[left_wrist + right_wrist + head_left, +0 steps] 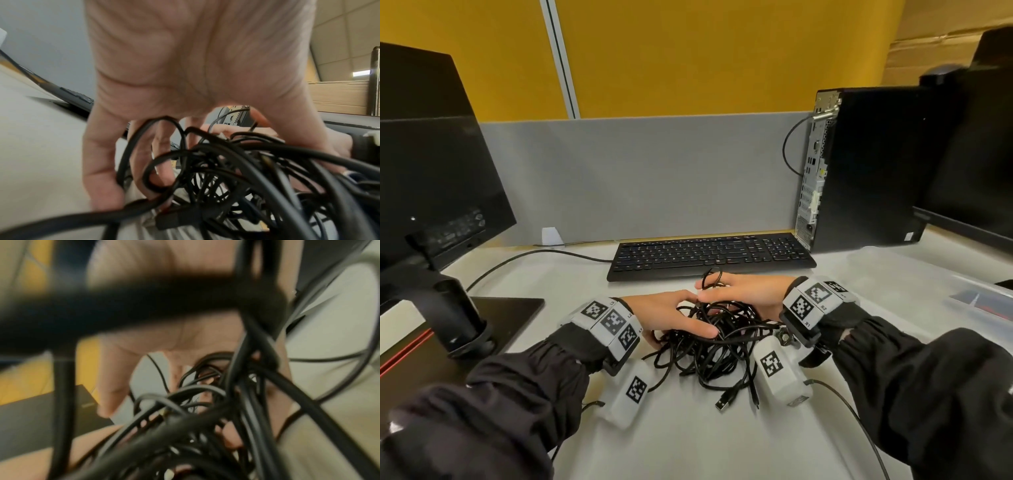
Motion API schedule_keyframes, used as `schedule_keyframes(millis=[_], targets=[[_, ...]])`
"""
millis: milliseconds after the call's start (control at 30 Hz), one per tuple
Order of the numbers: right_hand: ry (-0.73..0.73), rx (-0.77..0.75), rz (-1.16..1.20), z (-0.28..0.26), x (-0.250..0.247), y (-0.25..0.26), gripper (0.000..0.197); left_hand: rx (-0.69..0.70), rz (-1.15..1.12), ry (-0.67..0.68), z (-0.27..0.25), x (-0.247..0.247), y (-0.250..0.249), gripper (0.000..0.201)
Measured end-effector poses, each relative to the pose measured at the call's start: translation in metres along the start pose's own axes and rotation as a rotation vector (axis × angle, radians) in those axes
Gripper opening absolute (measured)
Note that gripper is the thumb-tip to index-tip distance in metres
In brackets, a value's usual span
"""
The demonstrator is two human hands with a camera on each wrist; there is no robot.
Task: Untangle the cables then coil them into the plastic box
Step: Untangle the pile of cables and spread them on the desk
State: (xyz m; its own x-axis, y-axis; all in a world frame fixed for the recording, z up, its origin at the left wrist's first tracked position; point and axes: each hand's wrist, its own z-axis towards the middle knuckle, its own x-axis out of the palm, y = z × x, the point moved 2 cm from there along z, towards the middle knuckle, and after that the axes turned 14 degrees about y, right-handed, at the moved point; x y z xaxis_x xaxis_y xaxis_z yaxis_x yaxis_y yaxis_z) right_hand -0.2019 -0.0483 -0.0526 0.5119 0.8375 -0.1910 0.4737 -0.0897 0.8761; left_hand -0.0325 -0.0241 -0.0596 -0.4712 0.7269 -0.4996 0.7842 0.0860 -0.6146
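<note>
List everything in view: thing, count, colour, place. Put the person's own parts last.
cables: one tangled pile, count unclear, black, on the desk between both hands
USB plug: one, black and silver, near edge of the pile
keyboard: one, black, behind the pile
computer tower: one, black, far right, back panel facing left
monitors: two, black, one far left, one at the right edge
plastic box: one, clear, right of the pile
partition: one, grey, behind the desk
desk: one, white
left hand: fingers curled into the pile
right hand: grip on a loop at the pile's far side
</note>
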Motion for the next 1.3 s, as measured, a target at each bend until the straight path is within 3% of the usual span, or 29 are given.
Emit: schedule_keyframes(millis=[167,267,333,533,600,667,700,733,767,867,900,933,1100,1200,1300], targets=[[-0.226,-0.091,-0.171,0.003,0.01,0.003,0.001,0.027,-0.079,-0.042,-0.002,0.007,-0.002,0.072],[-0.315,-0.138,-0.242,0.003,0.009,0.004,0.018,0.081,-0.136,-0.082,-0.001,0.009,-0.003,0.07],[-0.369,-0.18,-0.238,0.001,0.008,0.006,0.016,0.137,-0.23,-0.116,0.001,0.01,-0.004,0.059],[-0.642,-0.367,0.26,-0.01,-0.005,-0.004,0.015,0.394,-0.638,-0.339,-0.004,0.011,-0.003,0.042],[-0.705,-0.456,0.358,-0.015,-0.007,-0.003,0.016,0.428,-0.538,-0.481,-0.014,0.012,-0.006,0.047],[-0.731,-0.589,0.428,-0.024,-0.006,0.006,0.017,0.493,-0.314,-0.791,-0.029,0.009,-0.011,0.052],[-0.728,-0.665,0.448,-0.03,-0.005,0.012,0.016,0.53,-0.259,-0.868,-0.033,0.006,-0.011,0.059],[-0.723,-0.738,0.457,-0.036,-0.004,0.018,0.015,0.537,-0.272,-0.84,-0.036,0.005,-0.014,0.066],[-0.722,-0.801,0.473,-0.041,-0.002,0.024,0.014,0.519,-0.352,-0.726,-0.038,0.003,-0.017,0.07],[-0.697,-0.926,0.517,-0.052,0.004,0.035,0.016,0.526,-0.784,-0.144,-0.038,0.008,-0.03,0.055],[-0.668,-0.938,0.524,-0.054,0.007,0.037,0.017,0.567,-0.858,-0.035,-0.039,0.008,-0.035,0.051],[-0.632,-0.936,0.527,-0.054,0.011,0.036,0.019,0.614,-0.882,-0.008,-0.04,0.006,-0.039,0.05],[-0.506,-0.846,0.422,-0.066,0.007,0.025,0.02,0.768,-0.753,-0.261,-0.038,-0.005,-0.041,0.058],[-0.496,-0.644,0.412,-0.078,-0.002,0.014,0.031,0.891,-0.529,-0.442,-0.042,-0.006,-0.04,0.043],[-0.327,-0.524,0.576,-0.088,0.002,0.008,0.033,0.978,-0.263,-0.544,-0.047,-0.008,-0.041,0.035]])
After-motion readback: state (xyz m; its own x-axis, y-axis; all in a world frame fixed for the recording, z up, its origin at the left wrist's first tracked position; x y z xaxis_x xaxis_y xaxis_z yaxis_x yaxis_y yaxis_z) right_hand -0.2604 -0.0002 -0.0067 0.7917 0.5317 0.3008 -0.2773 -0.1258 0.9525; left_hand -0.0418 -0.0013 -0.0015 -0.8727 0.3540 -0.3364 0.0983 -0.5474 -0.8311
